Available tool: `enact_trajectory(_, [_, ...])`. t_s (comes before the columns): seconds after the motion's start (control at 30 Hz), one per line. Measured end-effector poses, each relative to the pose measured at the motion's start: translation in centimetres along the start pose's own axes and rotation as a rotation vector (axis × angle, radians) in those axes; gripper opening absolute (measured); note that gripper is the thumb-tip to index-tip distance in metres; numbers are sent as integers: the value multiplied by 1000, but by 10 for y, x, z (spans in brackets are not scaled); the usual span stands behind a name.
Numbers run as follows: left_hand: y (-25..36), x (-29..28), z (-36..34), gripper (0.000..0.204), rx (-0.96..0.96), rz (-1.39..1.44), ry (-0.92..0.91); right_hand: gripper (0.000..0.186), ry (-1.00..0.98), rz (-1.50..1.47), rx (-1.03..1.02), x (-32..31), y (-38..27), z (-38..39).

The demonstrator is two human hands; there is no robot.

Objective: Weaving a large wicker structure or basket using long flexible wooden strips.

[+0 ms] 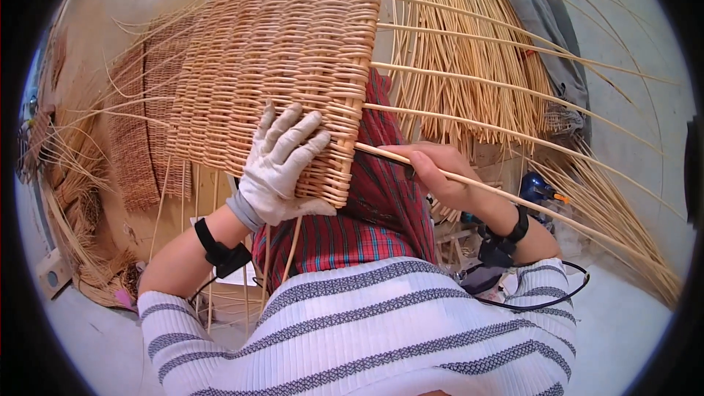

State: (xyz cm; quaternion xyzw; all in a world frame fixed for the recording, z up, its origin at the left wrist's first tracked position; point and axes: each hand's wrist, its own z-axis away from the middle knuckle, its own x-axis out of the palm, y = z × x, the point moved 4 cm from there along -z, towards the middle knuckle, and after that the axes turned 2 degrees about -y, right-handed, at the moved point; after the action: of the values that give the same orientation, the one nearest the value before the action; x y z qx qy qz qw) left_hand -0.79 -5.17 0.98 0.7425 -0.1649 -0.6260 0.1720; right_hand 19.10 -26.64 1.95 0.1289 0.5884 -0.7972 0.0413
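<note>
A woven wicker panel [279, 66] slopes across my lap, with long pale rods sticking out from its right edge. My left hand [282, 165], in a white glove, lies on the panel's lower right corner. Its fingers are stretched out and slightly apart, and the thumb runs along the bottom edge. My bare right hand [440, 176] is closed just right of that edge. It grips a slim black tool [389, 155] pointing at the weave, whose tip I cannot make out. Against the tool and fingers runs a pale willow rod [506, 194], extending from the panel's edge toward the lower right.
A thick bundle of pale rods [469, 51] lies beyond the panel, beside grey cloth [546, 22]. Smaller brown woven panels [147, 125] and loose strands are at left. A blue object with an orange tip [539, 189] sits at right. Red checked cloth [337, 238] covers my lap.
</note>
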Motion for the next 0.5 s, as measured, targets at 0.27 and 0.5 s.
enact_trajectory(0.27, [1, 2, -2, 103, 8, 67, 42, 54, -411, -84, 134, -27, 8, -33])
enact_trajectory(0.5, [-1, 4, 2, 113, -49, 63, 40, 39, -422, 51, 45, -18, 8, -25])
